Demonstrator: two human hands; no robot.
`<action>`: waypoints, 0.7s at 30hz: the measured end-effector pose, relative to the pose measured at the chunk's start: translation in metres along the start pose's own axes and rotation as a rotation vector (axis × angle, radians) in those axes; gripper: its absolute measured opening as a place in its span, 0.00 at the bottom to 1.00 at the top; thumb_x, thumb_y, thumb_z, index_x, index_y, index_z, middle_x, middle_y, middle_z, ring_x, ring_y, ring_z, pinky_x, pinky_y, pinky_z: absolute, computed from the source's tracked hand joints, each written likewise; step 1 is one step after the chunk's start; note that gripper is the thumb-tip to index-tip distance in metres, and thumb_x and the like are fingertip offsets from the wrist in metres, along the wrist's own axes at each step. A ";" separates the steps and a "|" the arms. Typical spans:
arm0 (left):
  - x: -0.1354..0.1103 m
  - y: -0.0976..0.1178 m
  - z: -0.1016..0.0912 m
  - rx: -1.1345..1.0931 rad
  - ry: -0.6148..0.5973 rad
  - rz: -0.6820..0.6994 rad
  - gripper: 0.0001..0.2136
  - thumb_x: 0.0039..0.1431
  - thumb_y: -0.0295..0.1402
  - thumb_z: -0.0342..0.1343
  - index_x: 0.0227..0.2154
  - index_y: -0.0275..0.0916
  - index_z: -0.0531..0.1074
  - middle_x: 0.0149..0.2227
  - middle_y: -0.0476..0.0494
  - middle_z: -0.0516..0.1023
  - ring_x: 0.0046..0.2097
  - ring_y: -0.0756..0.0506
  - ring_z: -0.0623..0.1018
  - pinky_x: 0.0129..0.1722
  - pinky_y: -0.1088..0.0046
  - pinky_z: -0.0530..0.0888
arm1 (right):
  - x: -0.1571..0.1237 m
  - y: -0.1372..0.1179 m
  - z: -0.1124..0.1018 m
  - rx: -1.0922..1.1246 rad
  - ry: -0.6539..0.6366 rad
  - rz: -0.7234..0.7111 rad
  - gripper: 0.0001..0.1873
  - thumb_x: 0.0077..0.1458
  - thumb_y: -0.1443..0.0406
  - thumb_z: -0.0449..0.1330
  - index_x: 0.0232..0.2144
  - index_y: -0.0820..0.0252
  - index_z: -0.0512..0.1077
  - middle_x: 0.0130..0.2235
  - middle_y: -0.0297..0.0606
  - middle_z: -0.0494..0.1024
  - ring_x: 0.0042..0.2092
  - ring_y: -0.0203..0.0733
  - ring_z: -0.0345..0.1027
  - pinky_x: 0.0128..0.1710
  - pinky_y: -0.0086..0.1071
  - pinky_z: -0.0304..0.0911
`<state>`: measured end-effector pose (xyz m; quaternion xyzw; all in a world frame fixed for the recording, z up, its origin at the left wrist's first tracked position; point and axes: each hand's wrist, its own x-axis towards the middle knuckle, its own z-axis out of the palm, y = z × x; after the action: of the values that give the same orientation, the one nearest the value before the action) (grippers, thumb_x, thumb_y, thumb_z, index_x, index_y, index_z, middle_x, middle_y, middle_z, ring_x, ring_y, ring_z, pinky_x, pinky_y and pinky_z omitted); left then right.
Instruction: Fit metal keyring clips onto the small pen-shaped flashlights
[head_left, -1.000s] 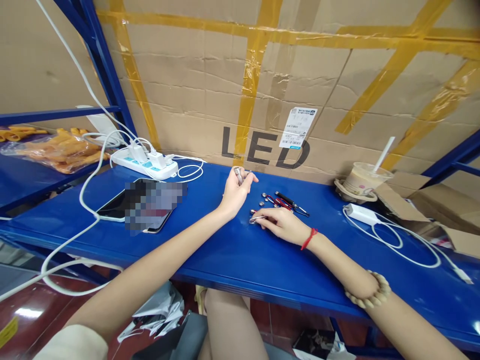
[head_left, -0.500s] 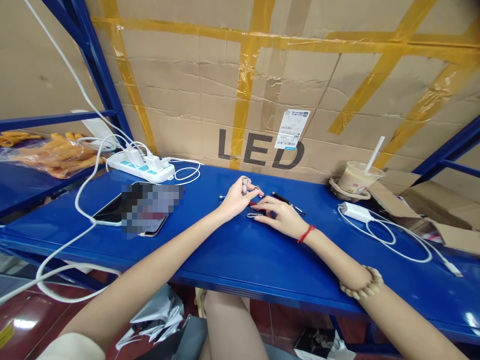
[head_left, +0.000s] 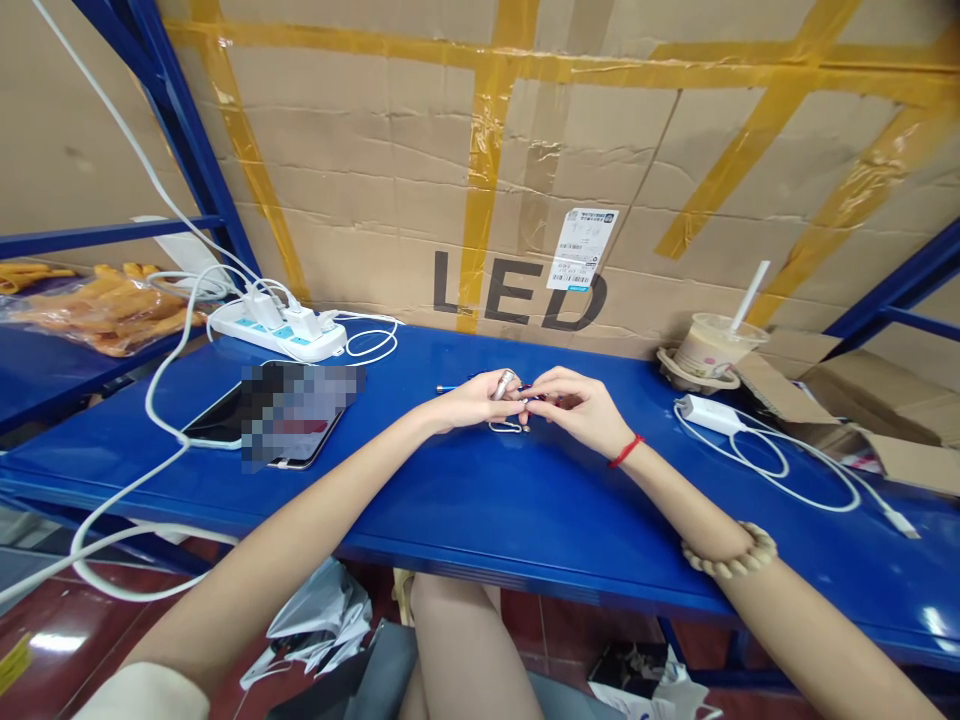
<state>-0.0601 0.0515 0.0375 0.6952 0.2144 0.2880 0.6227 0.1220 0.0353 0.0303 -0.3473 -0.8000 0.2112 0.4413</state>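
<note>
My left hand (head_left: 469,402) pinches a small silver metal cylinder (head_left: 503,384) just above the blue shelf (head_left: 480,490). My right hand (head_left: 581,405) meets it fingertip to fingertip, its fingers curled on a small part that I cannot make out. A thin metal clip or ring (head_left: 508,428) hangs below the two hands. A slim pen-like piece (head_left: 450,388) lies on the shelf behind my left hand. Other small parts sit hidden under my right hand.
A phone (head_left: 281,425) with a white cable lies at the left, beside a white power strip (head_left: 281,335). A plastic drink cup with a straw (head_left: 712,345) and a white charger (head_left: 703,412) with cable stand at the right. A taped cardboard box (head_left: 525,170) closes the back.
My left hand came down from the raised position with the silver cylinder and moved right. My right hand lifted off the small parts on the shelf and met it.
</note>
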 end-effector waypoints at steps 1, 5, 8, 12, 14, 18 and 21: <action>0.000 0.000 0.000 0.004 -0.016 0.001 0.15 0.50 0.35 0.56 0.24 0.38 0.52 0.24 0.50 0.70 0.21 0.56 0.62 0.22 0.79 0.55 | 0.000 0.001 0.000 0.015 -0.026 0.011 0.10 0.47 0.60 0.61 0.29 0.59 0.76 0.30 0.38 0.72 0.24 0.31 0.64 0.21 0.27 0.63; 0.002 -0.003 0.001 0.061 0.024 0.026 0.14 0.50 0.37 0.56 0.26 0.38 0.54 0.27 0.48 0.71 0.24 0.55 0.65 0.24 0.79 0.58 | 0.002 0.002 -0.003 0.030 0.024 0.044 0.10 0.47 0.60 0.60 0.27 0.60 0.76 0.29 0.38 0.73 0.24 0.31 0.64 0.21 0.28 0.64; 0.005 -0.007 0.002 0.106 0.095 0.043 0.13 0.58 0.43 0.45 0.29 0.37 0.57 0.30 0.46 0.71 0.21 0.56 0.60 0.22 0.78 0.57 | 0.004 0.000 -0.006 -0.023 0.178 0.048 0.09 0.46 0.60 0.61 0.25 0.60 0.76 0.30 0.39 0.73 0.30 0.36 0.67 0.23 0.28 0.64; 0.006 -0.010 0.005 0.250 0.115 0.160 0.15 0.61 0.42 0.37 0.30 0.36 0.60 0.29 0.46 0.70 0.23 0.54 0.61 0.25 0.77 0.60 | 0.005 -0.003 -0.007 0.006 0.278 0.065 0.08 0.44 0.61 0.62 0.23 0.60 0.75 0.29 0.39 0.75 0.30 0.36 0.68 0.26 0.29 0.65; 0.004 -0.007 0.007 0.380 0.108 0.210 0.14 0.62 0.40 0.37 0.29 0.36 0.61 0.30 0.47 0.69 0.28 0.53 0.66 0.31 0.77 0.63 | 0.005 -0.004 -0.007 0.029 0.280 0.076 0.08 0.43 0.61 0.62 0.23 0.61 0.75 0.28 0.38 0.75 0.29 0.35 0.67 0.26 0.28 0.64; 0.001 -0.002 0.006 0.603 0.134 0.225 0.13 0.62 0.37 0.38 0.29 0.36 0.64 0.30 0.49 0.69 0.34 0.51 0.68 0.38 0.76 0.64 | 0.004 -0.001 -0.007 0.085 0.222 0.114 0.07 0.43 0.62 0.62 0.23 0.61 0.75 0.28 0.38 0.75 0.28 0.35 0.67 0.24 0.27 0.63; 0.000 -0.002 0.006 0.699 0.140 0.237 0.12 0.61 0.36 0.39 0.30 0.37 0.65 0.27 0.51 0.68 0.31 0.51 0.68 0.34 0.77 0.64 | 0.004 0.001 -0.007 0.143 0.174 0.155 0.08 0.42 0.61 0.63 0.23 0.61 0.75 0.28 0.37 0.76 0.26 0.34 0.66 0.22 0.26 0.61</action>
<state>-0.0560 0.0471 0.0346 0.8644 0.2598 0.3143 0.2940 0.1272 0.0393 0.0353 -0.3929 -0.7124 0.2701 0.5150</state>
